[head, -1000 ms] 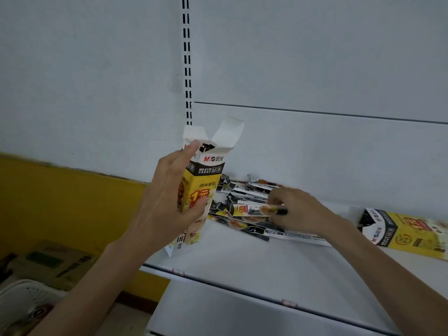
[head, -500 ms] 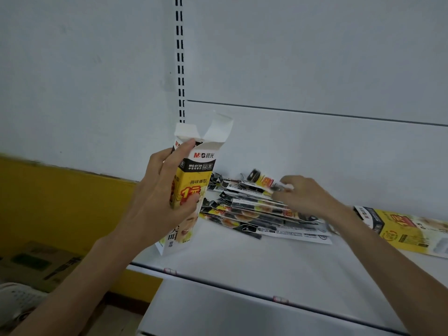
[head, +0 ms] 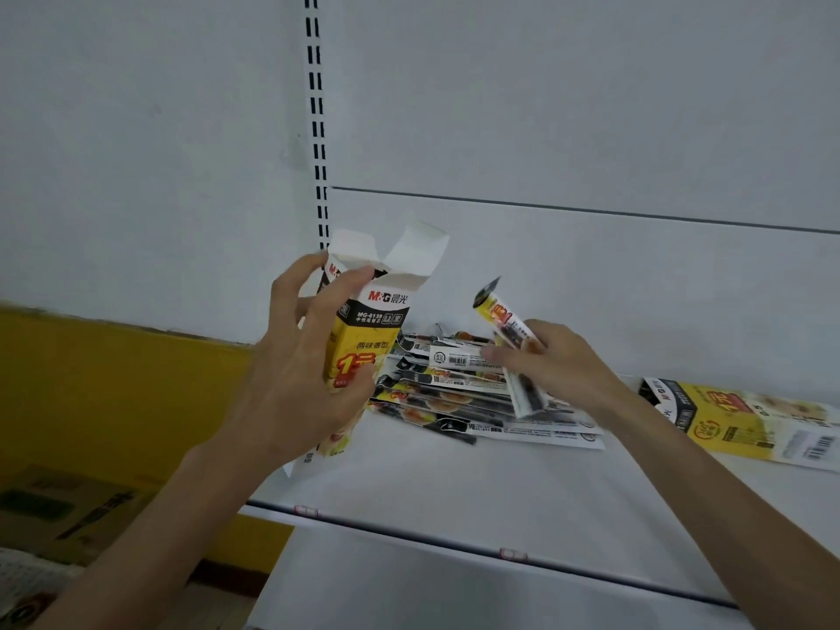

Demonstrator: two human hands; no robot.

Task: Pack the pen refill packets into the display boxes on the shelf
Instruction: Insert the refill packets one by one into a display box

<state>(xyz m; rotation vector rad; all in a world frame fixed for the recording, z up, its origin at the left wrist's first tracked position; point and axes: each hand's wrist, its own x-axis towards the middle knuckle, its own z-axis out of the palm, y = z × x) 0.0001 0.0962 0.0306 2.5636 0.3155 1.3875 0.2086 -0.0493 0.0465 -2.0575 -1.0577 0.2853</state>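
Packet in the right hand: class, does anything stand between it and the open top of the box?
Nothing visible does. The right hand holds the packet above the pile; the left hand holds the box, top open. One raised flap leans toward the packet, which may need to pass over it.

Place: a shop, in its stationery section by the look of the stock.
Racking: a white metal shelf [head: 454,484] hung on a slotted upright [head: 318,129], with plain white back panels [head: 591,106] behind.
Shelf edge: small tag clips [head: 305,510] sit along the front rail.
Stock: a heap of printed pen refill packets [head: 454,393] with barcodes; one branded display box [head: 372,320] upright with its flaps open; a second box [head: 745,420] lying flat to the right, with a barcode.
Floor side: a cardboard carton [head: 68,507] low on the left, below a yellow wall band [head: 113,388].
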